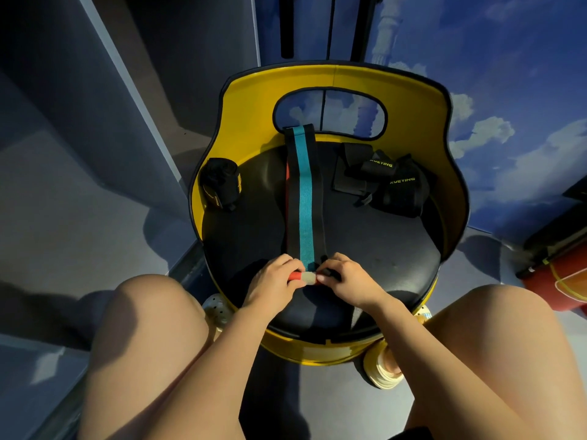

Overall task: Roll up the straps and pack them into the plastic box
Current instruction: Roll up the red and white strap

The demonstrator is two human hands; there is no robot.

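**A:** How will the strap (pixel 304 198) handle?

**B:** It looks like woven elastic, black with a teal stripe: light, soft and floppy, probably a bit springy, so a loose coil would likely unwind. It lies flat along the middle of the chair seat (pixel 381 249), from the front edge back to the opening in the yellow backrest (pixel 413 100), where its far end is draped.

**A:** And the grip?

**B:** Both are at the near end. The left hand (pixel 273 282) and right hand (pixel 346 281) pinch a small red and pale roll (pixel 303 277) between fingertips and thumbs, one at each end of it. That is the place to hold: the sides of the coil, keeping it tight and square.

**A:** Anything in the way?

**B:** A rolled black strap (pixel 220 184) stands at the seat's left edge, and a heap of black wraps (pixel 390 182) marked XUEYING lies at the back right. Neither touches the teal one. I see no plastic box.
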